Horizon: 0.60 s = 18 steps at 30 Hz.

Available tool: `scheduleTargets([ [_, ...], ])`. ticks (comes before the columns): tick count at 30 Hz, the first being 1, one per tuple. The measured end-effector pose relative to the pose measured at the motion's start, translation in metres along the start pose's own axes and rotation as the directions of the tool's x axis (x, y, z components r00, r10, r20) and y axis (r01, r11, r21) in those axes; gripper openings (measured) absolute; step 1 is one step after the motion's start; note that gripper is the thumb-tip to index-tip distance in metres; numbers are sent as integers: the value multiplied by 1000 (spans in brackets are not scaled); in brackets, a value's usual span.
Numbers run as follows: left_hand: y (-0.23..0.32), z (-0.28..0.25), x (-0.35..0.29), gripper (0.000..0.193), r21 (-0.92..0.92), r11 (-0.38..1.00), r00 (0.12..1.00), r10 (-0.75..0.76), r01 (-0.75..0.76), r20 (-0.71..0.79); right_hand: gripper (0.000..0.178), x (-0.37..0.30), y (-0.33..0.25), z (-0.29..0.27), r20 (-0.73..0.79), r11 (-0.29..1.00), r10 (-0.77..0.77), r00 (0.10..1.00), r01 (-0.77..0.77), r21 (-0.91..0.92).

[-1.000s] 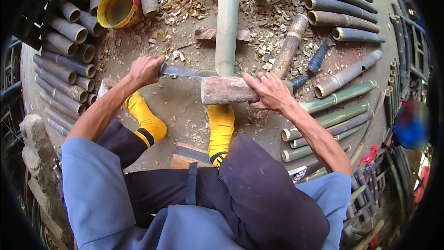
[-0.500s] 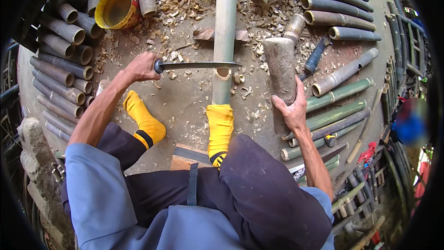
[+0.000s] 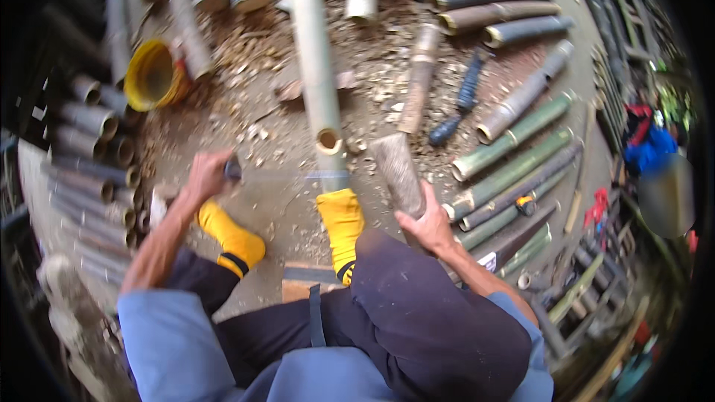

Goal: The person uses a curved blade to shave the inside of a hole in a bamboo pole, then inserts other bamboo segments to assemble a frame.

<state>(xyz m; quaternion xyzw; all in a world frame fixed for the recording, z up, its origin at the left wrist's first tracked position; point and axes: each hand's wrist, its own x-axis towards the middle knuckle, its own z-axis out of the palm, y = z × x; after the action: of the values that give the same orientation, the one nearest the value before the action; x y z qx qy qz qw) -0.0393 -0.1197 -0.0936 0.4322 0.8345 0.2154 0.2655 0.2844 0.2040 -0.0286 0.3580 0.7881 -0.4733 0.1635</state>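
My left hand [image 3: 208,176] is closed round the dark handle of a long knife [image 3: 233,169]. Its blade is smeared by motion and reaches right, across the near end of a pale green bamboo pole [image 3: 314,52]. A round hole [image 3: 328,139] shows in the pole just beyond the blade. Whether the blade touches the bamboo, I cannot tell. My right hand [image 3: 424,219] grips a thick, rough wooden club [image 3: 397,169], its broad end tilted up towards the pole. My foot in a yellow sock [image 3: 341,219] is against the pole's near end.
A flat stone [image 3: 294,91] lies under the pole, among wood chips [image 3: 253,52]. Cut bamboo lengths [image 3: 514,145] line the right, more [image 3: 97,145] the left. A yellow bucket [image 3: 153,78] stands far left. Dark blue ribbed objects [image 3: 468,85] lie right of the club.
The knife has come nearer to me, from beyond the hole to its near side. My right hand has brought the club left, closer to the pole. The whole view has shifted.
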Motion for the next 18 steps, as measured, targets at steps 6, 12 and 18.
scheduleTargets([
  [6,157,68,39,36,-634,754,984,-158,174,82,100,-46,6,18,-181,861,-236,955,120,-494],
  [12,299,79,67,67,-515,789,942,285,-335,-177,37,-22,9,17,-508,682,223,832,240,691],
  [18,185,72,68,40,-460,888,949,-146,1,-279,38,3,170,-128,-821,930,161,547,-363,-59],
])
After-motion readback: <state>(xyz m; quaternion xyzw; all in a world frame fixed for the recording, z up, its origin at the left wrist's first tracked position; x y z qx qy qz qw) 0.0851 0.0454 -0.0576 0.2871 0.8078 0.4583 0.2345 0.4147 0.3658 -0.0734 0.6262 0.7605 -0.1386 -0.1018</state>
